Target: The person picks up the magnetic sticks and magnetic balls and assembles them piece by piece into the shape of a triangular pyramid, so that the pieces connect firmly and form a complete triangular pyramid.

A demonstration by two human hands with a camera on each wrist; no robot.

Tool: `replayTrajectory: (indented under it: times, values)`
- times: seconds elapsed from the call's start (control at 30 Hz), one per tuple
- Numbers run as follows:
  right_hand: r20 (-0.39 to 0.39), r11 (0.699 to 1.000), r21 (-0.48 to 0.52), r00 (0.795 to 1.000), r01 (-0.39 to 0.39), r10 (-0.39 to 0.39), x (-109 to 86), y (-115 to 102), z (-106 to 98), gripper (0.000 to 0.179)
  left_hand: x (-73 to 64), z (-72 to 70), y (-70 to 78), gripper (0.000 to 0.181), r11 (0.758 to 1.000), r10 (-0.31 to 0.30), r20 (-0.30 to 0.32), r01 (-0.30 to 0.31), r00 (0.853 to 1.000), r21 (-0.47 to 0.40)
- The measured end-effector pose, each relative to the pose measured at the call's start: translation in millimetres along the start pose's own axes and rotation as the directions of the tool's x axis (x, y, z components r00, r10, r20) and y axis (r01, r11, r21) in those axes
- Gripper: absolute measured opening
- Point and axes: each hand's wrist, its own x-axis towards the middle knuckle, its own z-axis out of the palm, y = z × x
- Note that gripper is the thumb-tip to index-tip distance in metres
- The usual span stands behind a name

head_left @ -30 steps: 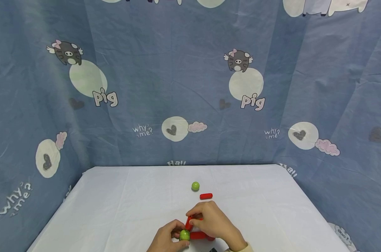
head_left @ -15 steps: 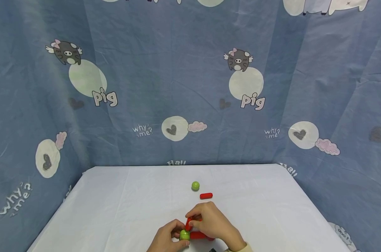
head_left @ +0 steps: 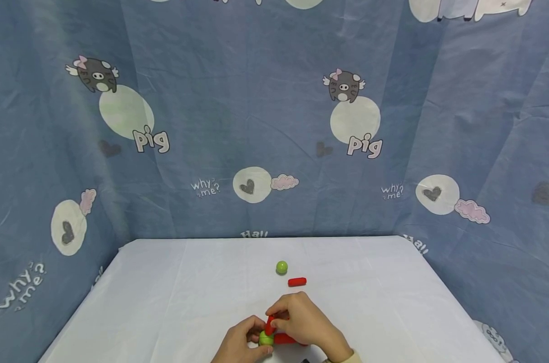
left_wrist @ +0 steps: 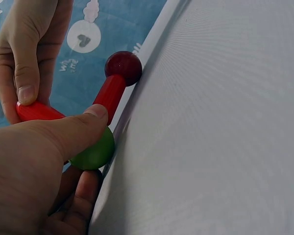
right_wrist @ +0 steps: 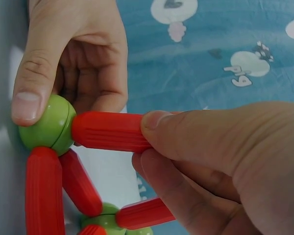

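Note:
My left hand [head_left: 243,339] grips a green ball [right_wrist: 48,125] low in the head view, thumb and fingers on either side of it. Between the thumb and fingers of my right hand [head_left: 301,318] a red ribbed rod [right_wrist: 110,130] is pinched. Its end meets the green ball in the right wrist view. Two more red rods [right_wrist: 44,191] reach from that ball, one towards a second green ball [right_wrist: 108,220]. In the left wrist view, a dark red ball [left_wrist: 123,67] sits on the end of a red rod [left_wrist: 109,95]. My right hand partly hides the structure in the head view.
Farther back on the white table [head_left: 188,282] lie a loose green ball [head_left: 281,267] and a loose red rod [head_left: 297,282]. A blue printed curtain [head_left: 274,126] stands behind the table and along its sides.
My right hand has shifted slightly left and towards me, with the red rod brought down onto the green ball. My left hand stays in place around the ball.

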Motion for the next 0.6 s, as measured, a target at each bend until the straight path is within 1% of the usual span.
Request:
replayTrajectory:
  times: [0.27,0.6]
  values:
    - [0.009,1.000,-0.004,1.000,-0.011,0.011,-0.2,0.9,0.2,0.017,-0.2,0.6,0.8,0.040,1.000,-0.022,-0.001,0.022,1.000,-0.014]
    - [0.011,1.000,-0.029,1.000,-0.006,0.006,0.0,4.7,-2.8,0.017,-0.1,-0.5,2.2,0.039,1.000,-0.012,0.000,0.012,1.000,0.000]
